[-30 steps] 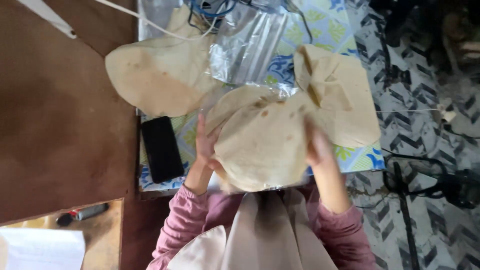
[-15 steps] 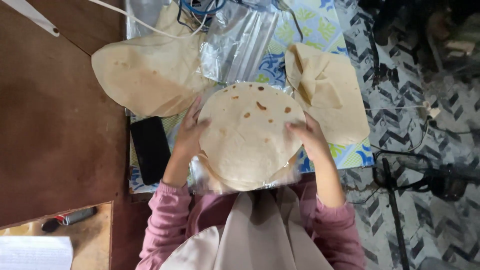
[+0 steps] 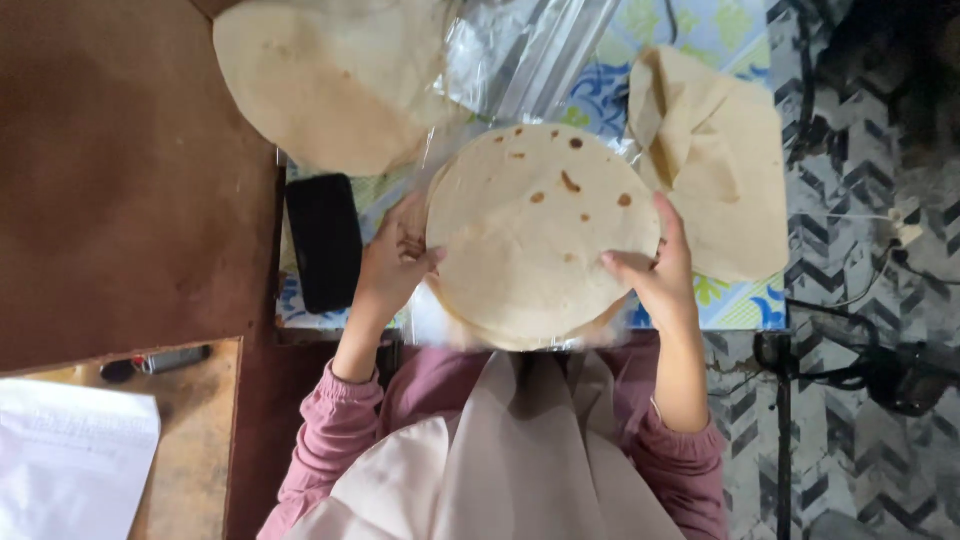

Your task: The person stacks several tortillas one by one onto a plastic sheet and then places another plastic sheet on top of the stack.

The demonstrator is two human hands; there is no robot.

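A round pale flatbread [image 3: 535, 230] with brown toasted spots lies flat on top of a stack of flatbreads over the near edge of a small table with a blue and yellow patterned cloth [image 3: 745, 305]. My left hand [image 3: 392, 265] grips its left rim with the thumb on top. On the right rim rests my right hand [image 3: 655, 272], fingers curled over the edge. Pink sleeves and a light apron show below.
Another stack of flatbreads [image 3: 325, 80] lies at the back left beside a clear plastic bag [image 3: 530, 50]. A folded flatbread [image 3: 720, 165] lies at the right. A black phone [image 3: 323, 240] lies left of my hand. White paper [image 3: 70, 455] and a lighter [image 3: 160, 362] sit lower left.
The flatbread was bunched up and lifted between my hands a second ago. It has since been spread out flat and lowered onto the stack, spotted side up.
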